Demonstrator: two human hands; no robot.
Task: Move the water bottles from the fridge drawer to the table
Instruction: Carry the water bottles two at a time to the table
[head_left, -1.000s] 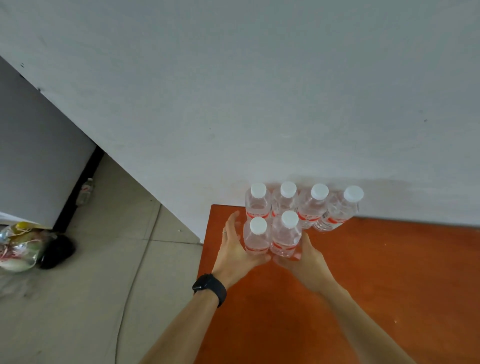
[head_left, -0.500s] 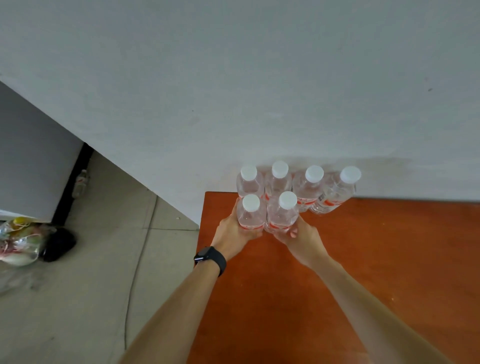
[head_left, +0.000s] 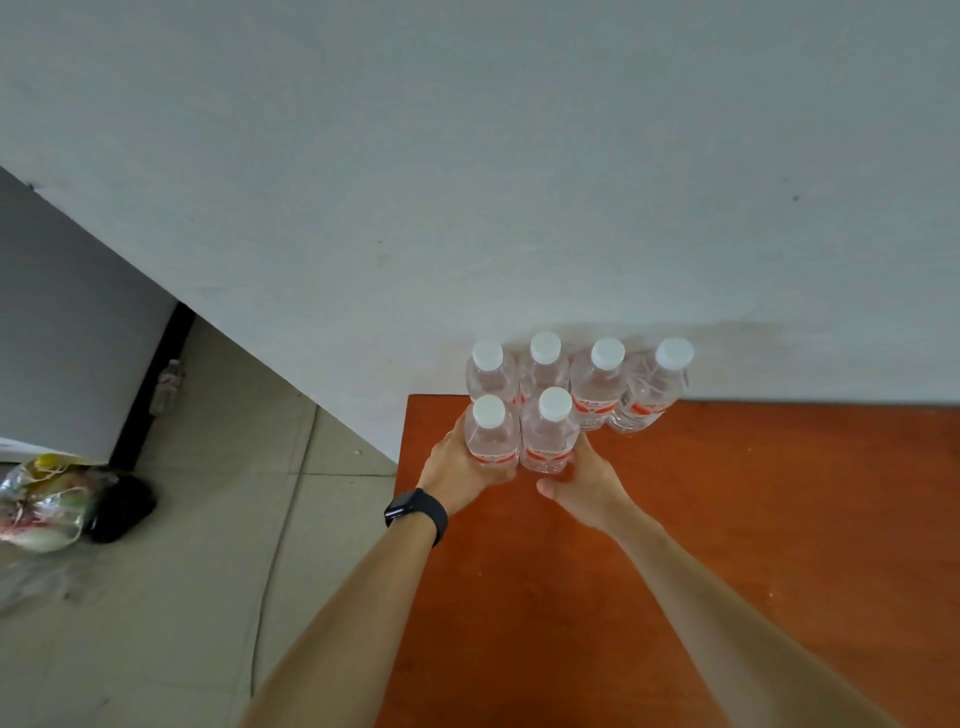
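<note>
Several clear water bottles with white caps and red labels stand upright at the far left corner of the orange table, against the wall. A back row stands close together. In front of it are two more. My left hand, with a black watch on the wrist, wraps the front left bottle from the left. My right hand grips the front right bottle from the right, thumb under its base. Both front bottles touch each other and the back row.
The grey fridge stands at the left. A single bottle sits on the tiled floor beside it. A plastic bag and a black object lie on the floor at the left. The table's left edge runs just beside my left hand.
Both hands closed on the two front bottles and pushed them back against the rear row. The view shifted slightly.
</note>
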